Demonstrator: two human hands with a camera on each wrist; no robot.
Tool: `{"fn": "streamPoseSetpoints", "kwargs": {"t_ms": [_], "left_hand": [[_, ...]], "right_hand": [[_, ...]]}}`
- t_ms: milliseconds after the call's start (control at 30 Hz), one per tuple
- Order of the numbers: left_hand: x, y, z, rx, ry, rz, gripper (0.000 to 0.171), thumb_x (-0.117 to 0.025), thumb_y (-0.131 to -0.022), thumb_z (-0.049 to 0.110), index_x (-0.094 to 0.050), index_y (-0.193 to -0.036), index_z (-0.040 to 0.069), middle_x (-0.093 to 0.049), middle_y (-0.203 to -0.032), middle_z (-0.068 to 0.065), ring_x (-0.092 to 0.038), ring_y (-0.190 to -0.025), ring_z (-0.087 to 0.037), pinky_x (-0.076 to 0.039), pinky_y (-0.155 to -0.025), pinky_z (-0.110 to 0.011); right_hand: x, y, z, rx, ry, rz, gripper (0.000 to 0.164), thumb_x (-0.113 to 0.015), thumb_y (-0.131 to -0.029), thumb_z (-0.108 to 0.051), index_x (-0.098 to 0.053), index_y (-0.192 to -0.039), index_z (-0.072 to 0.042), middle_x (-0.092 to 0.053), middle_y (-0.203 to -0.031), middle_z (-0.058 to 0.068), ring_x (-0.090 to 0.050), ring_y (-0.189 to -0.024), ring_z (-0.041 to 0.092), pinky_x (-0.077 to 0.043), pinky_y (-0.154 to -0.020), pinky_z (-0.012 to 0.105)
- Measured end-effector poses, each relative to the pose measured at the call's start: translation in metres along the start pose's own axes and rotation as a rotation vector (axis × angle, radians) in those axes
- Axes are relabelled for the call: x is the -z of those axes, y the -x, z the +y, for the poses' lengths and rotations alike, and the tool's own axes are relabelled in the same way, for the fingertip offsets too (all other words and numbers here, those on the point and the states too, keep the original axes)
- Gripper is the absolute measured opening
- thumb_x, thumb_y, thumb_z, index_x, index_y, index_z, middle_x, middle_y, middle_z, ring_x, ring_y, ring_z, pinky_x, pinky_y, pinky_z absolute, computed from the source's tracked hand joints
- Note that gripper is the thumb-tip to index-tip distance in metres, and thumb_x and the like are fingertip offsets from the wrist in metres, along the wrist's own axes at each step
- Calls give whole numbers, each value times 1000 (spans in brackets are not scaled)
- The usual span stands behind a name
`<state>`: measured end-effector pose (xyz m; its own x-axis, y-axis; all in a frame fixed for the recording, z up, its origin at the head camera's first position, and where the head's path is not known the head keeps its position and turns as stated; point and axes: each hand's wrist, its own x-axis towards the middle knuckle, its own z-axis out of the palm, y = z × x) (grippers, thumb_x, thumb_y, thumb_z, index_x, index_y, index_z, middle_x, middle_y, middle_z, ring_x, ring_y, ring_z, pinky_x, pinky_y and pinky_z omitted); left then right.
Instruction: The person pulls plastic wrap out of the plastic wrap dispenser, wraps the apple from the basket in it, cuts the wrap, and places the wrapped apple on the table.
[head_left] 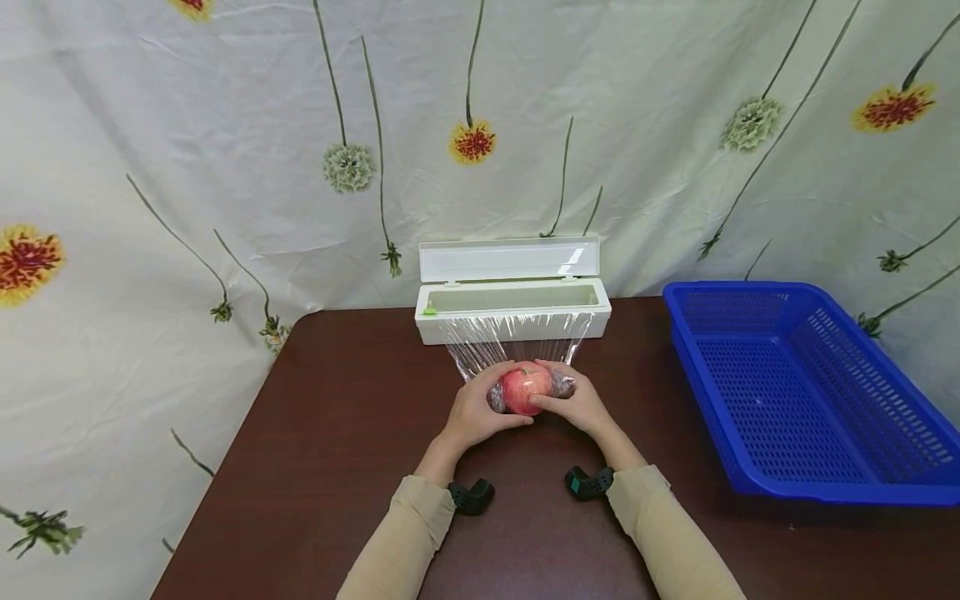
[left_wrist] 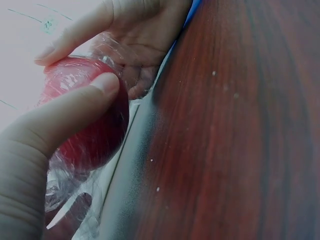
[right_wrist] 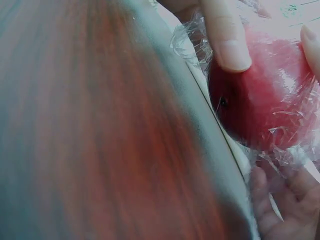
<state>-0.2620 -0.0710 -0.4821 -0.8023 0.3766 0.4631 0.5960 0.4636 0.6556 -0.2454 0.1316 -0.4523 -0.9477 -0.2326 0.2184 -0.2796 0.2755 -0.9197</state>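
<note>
A red apple (head_left: pixel 525 388) wrapped in clear cling film is held between both hands above the table. The left hand (head_left: pixel 477 408) grips it from the left, its thumb (left_wrist: pixel 82 107) pressed on the apple in the left wrist view. From the other side the right hand (head_left: pixel 576 402) holds it, thumb laid on the front of the apple. Crumpled film bunches at both sides of the fruit. A stretched sheet of cling film (head_left: pixel 480 340) runs from the hands back to a white dispenser box (head_left: pixel 513 328) with its lid raised. The fingers behind the apple are partly hidden.
On the right of the dark brown table (head_left: pixel 337 450) stands a blue plastic basket (head_left: pixel 738 454). A green slider (head_left: pixel 430 310) sits at the left end of the box's front edge. Behind hangs a flower-patterned cloth (head_left: pixel 262 125). Both wrists carry black bands (head_left: pixel 472 497).
</note>
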Motion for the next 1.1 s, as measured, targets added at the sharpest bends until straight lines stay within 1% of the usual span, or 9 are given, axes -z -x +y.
{"fn": "streamPoseSetpoints", "kwargs": {"t_ms": [167,333,567,733,900,1100], "left_hand": [[1,0,1,3,19,-12,77,-84,-66,40,-52,-133,20,-55,-130,-1,-53,-115,-20,-45,-94,-43],[2,0,2,25,2,-29,77,-82,-68,42,-51,-134,21,-54,-130,-2,-52,-115,-20,-45,-94,-43],[3,-1,1,51,-26,-56,77,-79,-71,45,-50,-136,16,-56,-127,-5,-55,-110,-22,-47,-91,-45],[2,-1,0,85,-31,-71,79,-76,-73,50,-47,-138,16,-55,-128,-5,-54,-110,-21,-47,-91,-43],[2,0,0,130,-26,-80,80,-73,-74,54,-45,-140,19,-56,-126,-5,-54,-109,-21,-47,-91,-44],[2,0,1,185,-29,-91,81,-69,-76,56,-40,-143,22,-52,-134,-6,-51,-117,-23,-44,-95,-46]], "right_hand": [[1,1,-5,-6,30,24,51,-73,-79,-10,-56,-126,2,-53,-127,21,-51,-112,36,-44,-94,49],[0,0,-2,-24,8,4,52,-71,-81,-11,-54,-129,1,-54,-128,20,-52,-112,36,-44,-94,49],[1,-1,1,-26,-33,8,58,-71,-81,-8,-48,-135,0,-50,-133,21,-50,-114,38,-43,-95,50],[0,0,1,-8,-53,19,58,-71,-81,-6,-48,-134,1,-49,-133,21,-49,-116,37,-42,-96,51],[0,1,2,35,-66,42,58,-71,-81,-4,-47,-133,5,-50,-133,23,-46,-120,39,-39,-98,52],[0,0,2,63,-98,61,58,-69,-81,-1,-46,-133,6,-50,-132,24,-45,-122,38,-35,-101,52]]}}
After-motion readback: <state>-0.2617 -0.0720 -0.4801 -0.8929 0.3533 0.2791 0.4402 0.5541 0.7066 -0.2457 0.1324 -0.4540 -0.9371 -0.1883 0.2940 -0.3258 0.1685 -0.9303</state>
